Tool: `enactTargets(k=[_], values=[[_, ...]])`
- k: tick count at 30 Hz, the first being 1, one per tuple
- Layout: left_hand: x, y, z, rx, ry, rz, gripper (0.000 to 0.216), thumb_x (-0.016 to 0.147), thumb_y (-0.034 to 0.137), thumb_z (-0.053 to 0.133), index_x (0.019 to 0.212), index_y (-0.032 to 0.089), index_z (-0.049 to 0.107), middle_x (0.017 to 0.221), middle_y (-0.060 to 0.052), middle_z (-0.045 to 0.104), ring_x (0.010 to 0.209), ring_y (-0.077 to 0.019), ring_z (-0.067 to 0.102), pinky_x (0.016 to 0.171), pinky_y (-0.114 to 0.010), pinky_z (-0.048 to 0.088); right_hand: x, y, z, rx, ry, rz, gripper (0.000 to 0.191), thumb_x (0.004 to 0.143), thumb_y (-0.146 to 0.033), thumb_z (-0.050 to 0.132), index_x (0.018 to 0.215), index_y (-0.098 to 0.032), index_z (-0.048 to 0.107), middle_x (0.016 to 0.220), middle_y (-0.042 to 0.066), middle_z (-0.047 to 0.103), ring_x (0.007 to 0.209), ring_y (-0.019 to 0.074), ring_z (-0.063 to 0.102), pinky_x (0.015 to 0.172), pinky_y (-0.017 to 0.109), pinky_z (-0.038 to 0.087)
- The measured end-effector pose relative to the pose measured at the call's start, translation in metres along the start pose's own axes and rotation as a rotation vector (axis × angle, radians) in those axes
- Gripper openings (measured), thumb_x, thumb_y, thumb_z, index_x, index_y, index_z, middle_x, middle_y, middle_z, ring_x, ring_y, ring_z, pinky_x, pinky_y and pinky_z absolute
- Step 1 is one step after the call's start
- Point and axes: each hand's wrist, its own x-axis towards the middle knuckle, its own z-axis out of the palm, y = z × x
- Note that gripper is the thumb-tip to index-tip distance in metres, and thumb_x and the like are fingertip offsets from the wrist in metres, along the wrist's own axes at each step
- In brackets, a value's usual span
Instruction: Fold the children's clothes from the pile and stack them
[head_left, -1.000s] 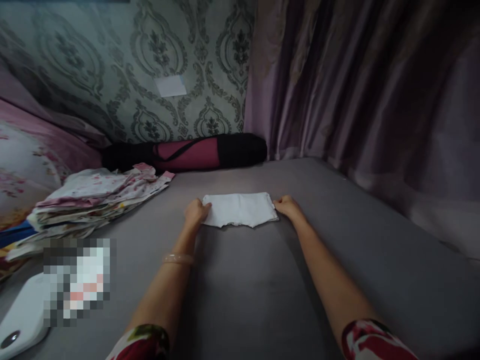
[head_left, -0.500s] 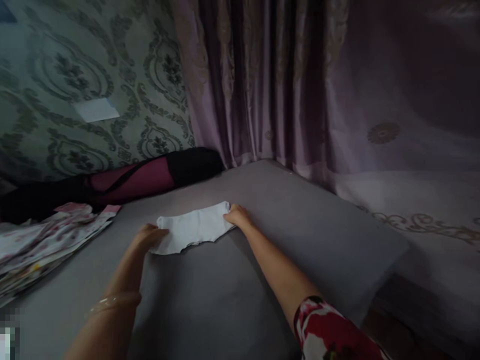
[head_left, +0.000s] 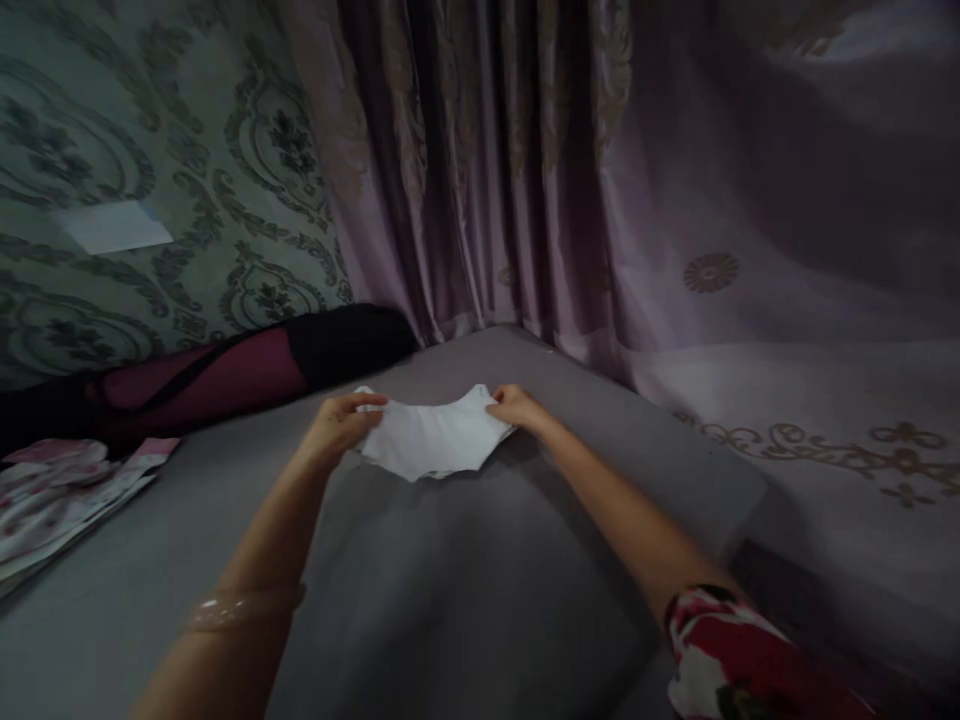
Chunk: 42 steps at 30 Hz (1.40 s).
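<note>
A small white cloth garment [head_left: 435, 437], whose exact kind I cannot make out, is stretched between my two hands over the grey surface [head_left: 480, 560]. My left hand [head_left: 341, 425] pinches its left end, thumb and fingers closed on the fabric. At the opposite end, my right hand [head_left: 521, 408] grips the upper right corner. The cloth sags in the middle, and its lower edge looks uneven. A pale bangle [head_left: 244, 608] circles my left wrist.
On the left lies a stack of folded patterned clothes [head_left: 67, 500]. Behind it, a long black and maroon bag [head_left: 202, 385] runs along the patterned wall [head_left: 202, 190]. Purple curtains [head_left: 480, 200] hang at the back and right, reaching down to the surface's edge.
Both hands have shifted right in view with the white garment, and its left end has risen. The view has turned to the right, so the clothes stack sits further left.
</note>
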Motion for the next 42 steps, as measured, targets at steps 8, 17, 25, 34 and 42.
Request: enactTargets(k=[8,17,25,34,42], values=[[-0.005,0.055,0.164,-0.421,-0.179,0.073,0.034,0.071,0.018,0.06,0.103,0.011,0.07,0.055,0.004,0.051,0.045,-0.0073,0.044,0.047,-0.019,0.034,0.011,0.115,-0.112,-0.167,0.176,0.267,0.028,0.078,-0.021,0.056,0.101,-0.013,0.069,0.096,0.014,0.07,0.086,0.0216,0.064,0.068,0.027,0.043],[-0.013,0.063,0.256,-0.628,-0.256,0.017,0.038,0.078,0.019,0.061,0.115,0.01,0.065,0.068,0.0,0.058,0.056,-0.0093,0.052,0.058,-0.021,0.043,0.017,0.169,-0.146,-0.418,0.274,0.265,0.031,0.087,-0.025,0.053,0.115,-0.019,0.065,0.112,0.017,0.066,0.103,0.0255,0.061,0.08,0.032,0.043],[-0.021,0.041,0.249,0.029,-0.138,0.43,0.029,0.084,0.015,0.054,0.11,0.015,0.065,0.097,-0.01,0.064,0.092,-0.0199,0.06,0.088,-0.032,0.046,0.005,0.184,-0.106,-0.583,0.327,0.166,0.029,0.095,-0.021,0.043,0.118,-0.013,0.058,0.111,0.018,0.063,0.11,0.0257,0.055,0.085,0.032,0.039],[-0.045,0.056,0.229,0.429,-0.15,0.319,0.027,0.091,0.03,0.047,0.107,0.013,0.06,0.111,-0.016,0.053,0.102,-0.0234,0.06,0.087,-0.03,0.046,-0.001,0.161,-0.068,-0.588,0.368,0.089,0.044,0.096,-0.021,0.029,0.133,-0.007,0.047,0.138,0.018,0.049,0.126,0.0273,0.043,0.102,0.039,0.033],[-0.048,0.032,0.196,0.517,-0.128,0.392,0.027,0.09,0.029,0.049,0.11,0.013,0.056,0.111,-0.015,0.054,0.105,-0.0233,0.055,0.092,-0.03,0.043,-0.001,0.114,-0.014,-0.523,0.151,-0.044,0.061,0.098,-0.041,0.017,0.145,-0.006,0.034,0.151,0.012,0.033,0.141,0.0271,0.021,0.114,0.047,0.016]])
